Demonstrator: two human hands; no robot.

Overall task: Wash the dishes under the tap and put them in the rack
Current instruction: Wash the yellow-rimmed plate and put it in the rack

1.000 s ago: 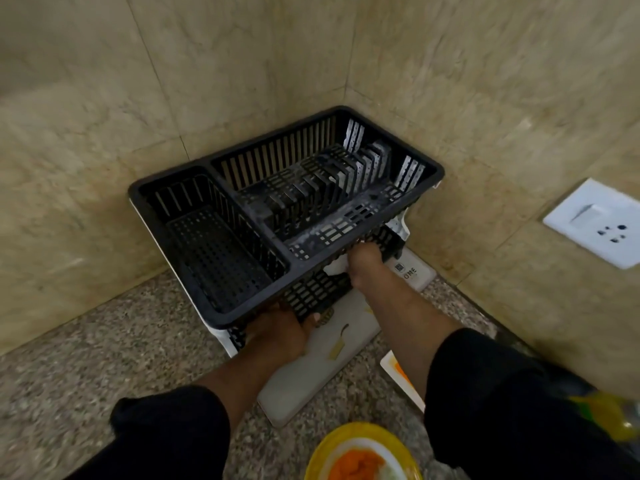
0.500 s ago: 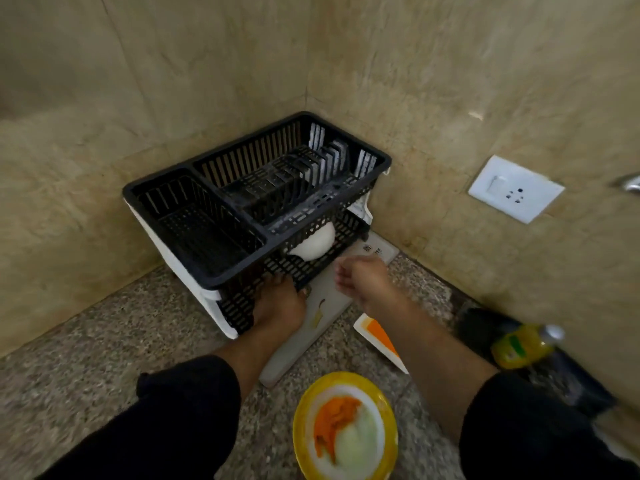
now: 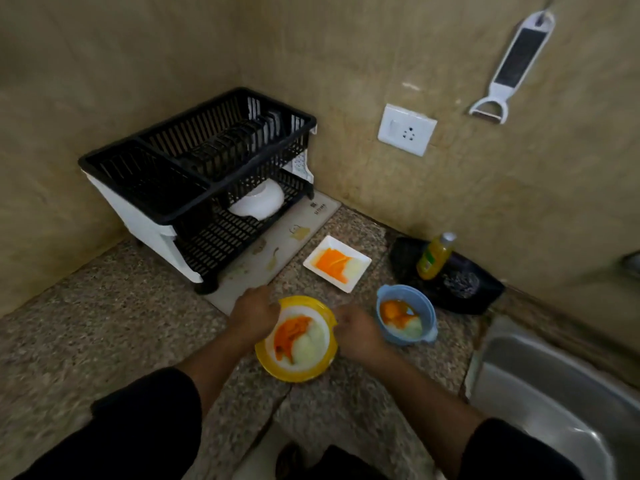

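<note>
Hands flank the yellow bowl [image 3: 295,377] on the tabletop [image 3: 104,341]: left hand [image 3: 254,315] and right hand [image 3: 356,333] curled at its rim, actual grip unclear tbh.

Not much to read here. A small dark print [image 3: 319,208] sits on the far corner of the pale mat [image 3: 277,244], well beyond the left hand [image 3: 254,315], but its letters blur out. Past the right hand [image 3: 358,336], the yellow bottle [image 3: 435,252] wears a green label [image 3: 428,262], too small to read.
</note>
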